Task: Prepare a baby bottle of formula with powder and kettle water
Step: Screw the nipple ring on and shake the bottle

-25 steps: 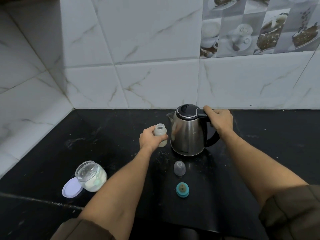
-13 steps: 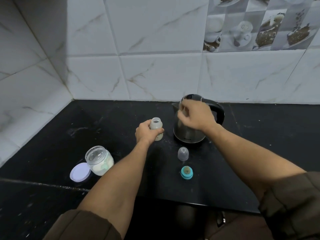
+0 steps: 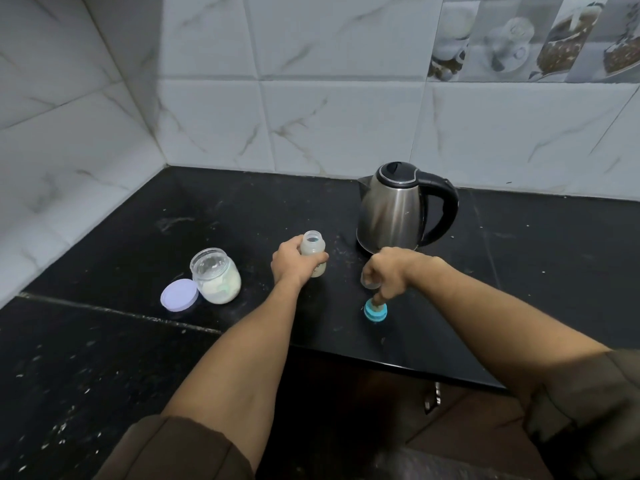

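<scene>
plastic baby bottle (image 3: 313,252) stood upright, open mouth up, left hand (image 3: 291,263) wrapped round it, right hand (image 3: 391,271) pinched teal nipple ring (image 3: 375,312)

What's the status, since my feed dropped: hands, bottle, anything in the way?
Left hand grips the bottle, upright, uncapped. Right hand pinches the teal nipple ring. Clear cap close under that hand.
</scene>
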A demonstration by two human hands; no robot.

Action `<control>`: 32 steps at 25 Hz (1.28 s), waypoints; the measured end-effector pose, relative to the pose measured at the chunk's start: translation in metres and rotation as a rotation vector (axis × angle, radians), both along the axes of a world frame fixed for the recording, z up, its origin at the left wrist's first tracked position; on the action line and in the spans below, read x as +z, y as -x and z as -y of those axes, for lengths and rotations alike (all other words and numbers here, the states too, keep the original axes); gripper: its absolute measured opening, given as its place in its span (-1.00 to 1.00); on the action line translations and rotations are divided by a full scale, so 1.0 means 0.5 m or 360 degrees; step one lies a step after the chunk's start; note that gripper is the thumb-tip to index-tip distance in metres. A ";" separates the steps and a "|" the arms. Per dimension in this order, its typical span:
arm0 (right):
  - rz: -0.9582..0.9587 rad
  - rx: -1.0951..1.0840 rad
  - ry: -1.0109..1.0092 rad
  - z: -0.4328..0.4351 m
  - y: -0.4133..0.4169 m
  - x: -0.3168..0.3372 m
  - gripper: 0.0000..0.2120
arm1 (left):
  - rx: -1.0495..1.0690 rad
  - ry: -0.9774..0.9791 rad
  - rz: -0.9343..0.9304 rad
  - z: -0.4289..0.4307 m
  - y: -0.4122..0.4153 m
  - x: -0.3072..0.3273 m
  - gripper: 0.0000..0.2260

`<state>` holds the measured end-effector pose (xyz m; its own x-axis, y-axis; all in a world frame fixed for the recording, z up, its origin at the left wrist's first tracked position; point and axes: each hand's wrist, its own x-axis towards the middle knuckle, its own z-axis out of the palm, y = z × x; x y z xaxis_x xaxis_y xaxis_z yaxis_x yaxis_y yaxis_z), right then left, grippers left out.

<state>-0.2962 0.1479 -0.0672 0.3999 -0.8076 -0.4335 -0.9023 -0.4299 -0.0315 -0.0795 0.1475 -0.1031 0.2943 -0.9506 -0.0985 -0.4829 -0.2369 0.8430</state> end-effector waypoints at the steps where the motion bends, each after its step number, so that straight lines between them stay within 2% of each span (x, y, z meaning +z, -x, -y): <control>1: -0.0019 0.0059 -0.0001 -0.011 0.002 -0.007 -0.56 | 0.0015 -0.0008 -0.0003 -0.013 0.005 -0.005 -0.65; 5: -0.0136 0.0153 -0.0059 -0.047 0.012 -0.034 -0.45 | 0.0056 -0.0031 0.0017 -0.054 0.016 -0.027 -0.59; 7: -0.0194 0.0210 0.0003 -0.054 0.012 -0.047 -0.49 | 0.0080 -0.0050 0.0029 -0.065 0.017 -0.033 -0.57; 11: -0.0130 0.0202 0.0086 -0.057 0.014 -0.071 -0.61 | 0.0105 -0.0057 0.0028 -0.071 0.016 -0.048 -0.56; 14: -0.0097 0.0202 0.0085 -0.056 0.012 -0.075 -0.63 | 0.0098 -0.0059 0.0008 -0.066 0.013 -0.057 -0.53; 16: 0.0075 0.0179 0.0187 -0.045 0.003 -0.057 -0.62 | 0.0084 -0.0066 -0.0009 -0.059 0.009 -0.060 -0.51; 19: 0.0635 -0.0009 0.0394 -0.005 -0.037 -0.004 -0.64 | 0.0064 -0.0050 -0.0039 -0.049 -0.001 -0.063 -0.54; 21: 0.0839 -0.0051 0.0445 0.025 -0.078 0.031 -0.62 | -0.0002 -0.0066 -0.0038 -0.044 -0.009 -0.063 -0.54; 26: 0.0565 0.0142 0.0403 0.066 -0.171 0.047 -0.55 | -0.0210 -0.0114 0.0030 -0.026 -0.035 -0.058 -0.58; 32: 0.0407 0.0149 0.0337 0.089 -0.207 0.045 -0.54 | -0.0238 -0.0125 0.0135 -0.019 -0.047 -0.062 -0.62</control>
